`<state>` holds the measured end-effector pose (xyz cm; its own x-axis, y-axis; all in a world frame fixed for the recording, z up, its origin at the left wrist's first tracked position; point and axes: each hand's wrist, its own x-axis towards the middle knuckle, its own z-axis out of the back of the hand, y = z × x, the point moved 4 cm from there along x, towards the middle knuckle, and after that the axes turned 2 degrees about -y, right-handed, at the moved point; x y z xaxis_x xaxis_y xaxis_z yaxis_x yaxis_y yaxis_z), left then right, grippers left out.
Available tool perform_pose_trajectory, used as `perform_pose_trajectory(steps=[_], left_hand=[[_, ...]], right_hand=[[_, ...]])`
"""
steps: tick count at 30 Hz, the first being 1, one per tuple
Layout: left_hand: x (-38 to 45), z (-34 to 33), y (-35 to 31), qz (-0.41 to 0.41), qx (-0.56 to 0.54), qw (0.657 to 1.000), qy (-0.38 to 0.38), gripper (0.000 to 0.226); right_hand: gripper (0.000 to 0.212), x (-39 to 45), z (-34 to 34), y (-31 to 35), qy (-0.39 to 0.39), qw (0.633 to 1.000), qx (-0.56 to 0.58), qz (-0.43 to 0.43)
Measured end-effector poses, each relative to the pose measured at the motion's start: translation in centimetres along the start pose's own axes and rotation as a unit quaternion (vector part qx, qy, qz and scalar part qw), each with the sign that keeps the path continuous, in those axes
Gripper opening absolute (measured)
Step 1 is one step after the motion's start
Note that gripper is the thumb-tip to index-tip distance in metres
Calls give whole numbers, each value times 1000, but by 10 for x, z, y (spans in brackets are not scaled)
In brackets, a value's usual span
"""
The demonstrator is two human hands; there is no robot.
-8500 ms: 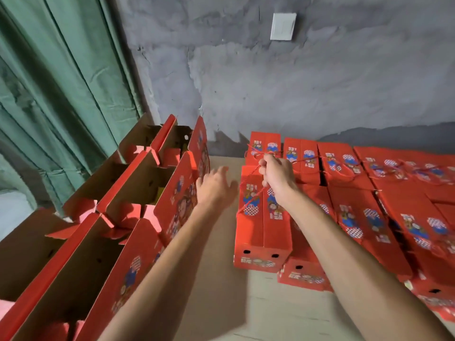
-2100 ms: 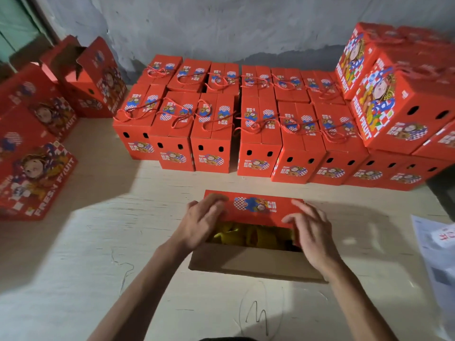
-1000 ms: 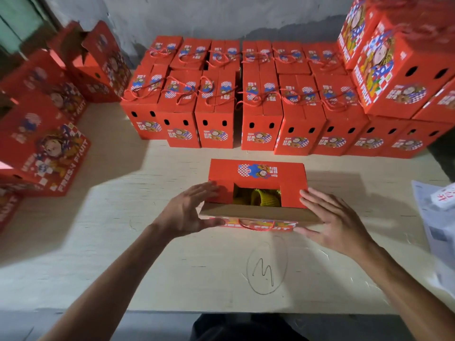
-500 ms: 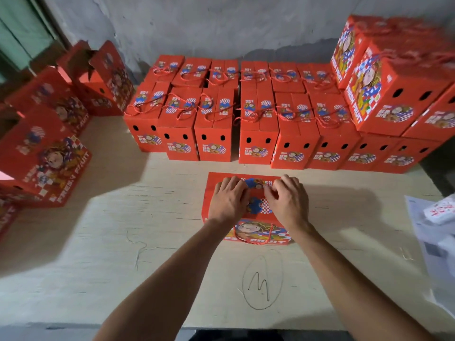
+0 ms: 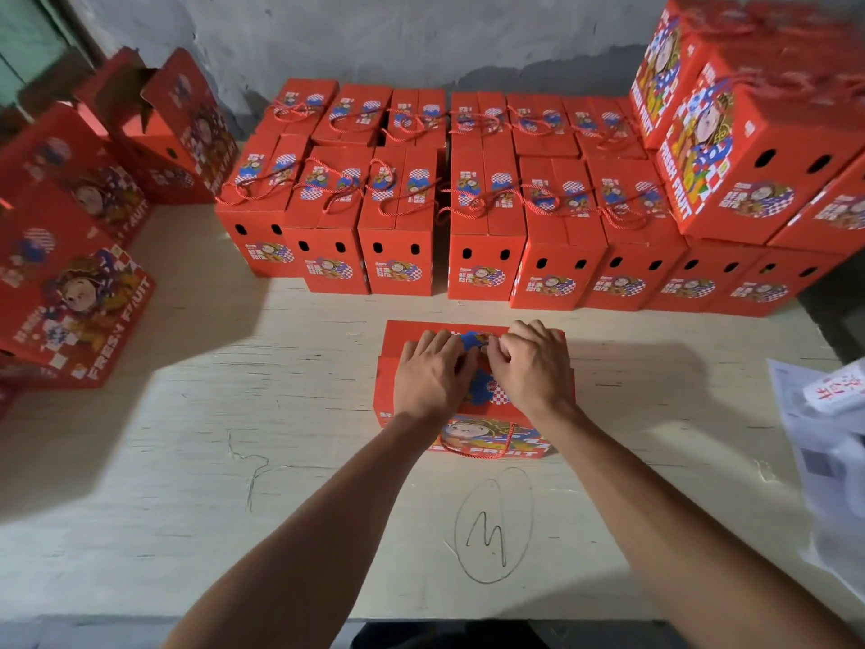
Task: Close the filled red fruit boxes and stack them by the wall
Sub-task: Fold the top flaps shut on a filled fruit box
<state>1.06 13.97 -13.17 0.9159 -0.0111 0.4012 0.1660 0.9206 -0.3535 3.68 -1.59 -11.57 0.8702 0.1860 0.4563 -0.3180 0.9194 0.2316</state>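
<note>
- A red printed cardboard fruit box [image 5: 515, 442] stands near the middle of the pale wooden surface [image 5: 234, 414], its top flaps folded down and a red cord handle [image 5: 487, 449] hanging over the front face with the cartoon figure.
- The left hand [image 5: 433, 374] lies palm down on the left half of the box top, fingers straight and close together, pressing the flap flat.
- The right hand [image 5: 533, 365] rests on the right half of the top with its fingers curled in toward the centre seam; whether they pinch anything there cannot be told.
- The two hands sit just beside each other, nearly touching at the middle of the lid.
- Behind the box, a double row of closed red fruit boxes with cord handles [image 5: 398, 227] stands against the grey plastered wall [image 5: 421, 35].
- At the right end, larger-looking red boxes stacked on a second layer [image 5: 749, 156] show round holes and the words "FRESH FRUIT".
- On the left, several red boxes with raised flaps [image 5: 154, 114] stand open, and others lean along the edge [image 5: 79, 311].
- A pencilled oval with a scribble inside [image 5: 494, 526] is drawn on the surface in front of the box.
- White printed paper sheets [image 5: 828, 461] lie at the right edge of the surface.
</note>
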Motion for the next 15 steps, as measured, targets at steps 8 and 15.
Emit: perform_pose_trajectory(steps=[8,15], left_hand=[[14,-17,-9,40,106,968,222,53],[32,-24,-2,-64,133,950,275,57]], right_hand=[[31,4,-12,-4,127,992,-13,1],[35,6,-22,-9,173,985,5,-10]])
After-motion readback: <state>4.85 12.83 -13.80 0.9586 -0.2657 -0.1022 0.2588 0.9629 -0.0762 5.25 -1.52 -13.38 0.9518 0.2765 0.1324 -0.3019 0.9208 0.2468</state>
